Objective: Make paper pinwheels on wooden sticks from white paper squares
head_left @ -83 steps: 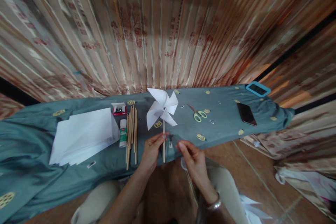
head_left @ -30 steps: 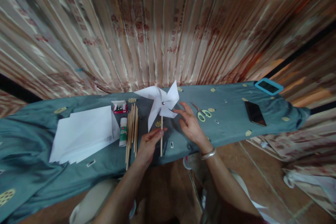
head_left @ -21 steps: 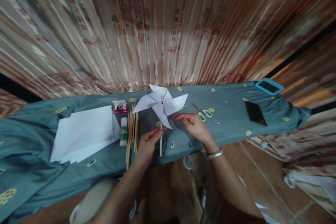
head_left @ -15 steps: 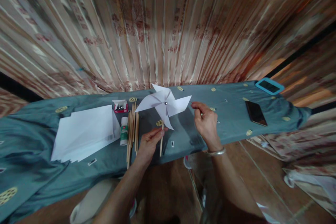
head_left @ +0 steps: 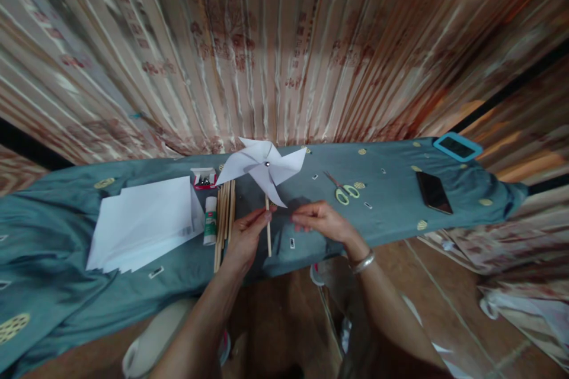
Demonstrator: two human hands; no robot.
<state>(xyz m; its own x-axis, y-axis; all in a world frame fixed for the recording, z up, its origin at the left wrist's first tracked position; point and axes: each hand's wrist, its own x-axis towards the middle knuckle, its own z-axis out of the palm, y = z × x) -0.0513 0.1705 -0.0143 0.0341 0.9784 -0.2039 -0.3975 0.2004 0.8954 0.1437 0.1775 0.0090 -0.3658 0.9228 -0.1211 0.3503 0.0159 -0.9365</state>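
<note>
My left hand (head_left: 246,234) pinches the wooden stick of a white paper pinwheel (head_left: 272,169), which stands upright above the table with a round silver pin at its centre. To the right of the stick, my right hand (head_left: 322,220) hovers with its fingers bent loosely and nothing visible in them. Green-handled scissors (head_left: 341,190) lie on the cloth beyond that hand. Just left of my left hand are several wooden sticks (head_left: 224,213) and a green-and-white glue stick (head_left: 210,222). A small red-and-white box (head_left: 204,178) of dark pins sits open behind them.
A stack of white paper sheets (head_left: 142,222) lies at the left on the dark green tablecloth (head_left: 382,213). Towards the right are a black phone (head_left: 434,192) and a blue-framed device (head_left: 457,146). A striped curtain (head_left: 267,59) hangs right behind the table.
My right hand has left the scissors, which are now uncovered on the cloth, and moved left towards the stick. The pinwheel in my left hand has shifted slightly left and up.
</note>
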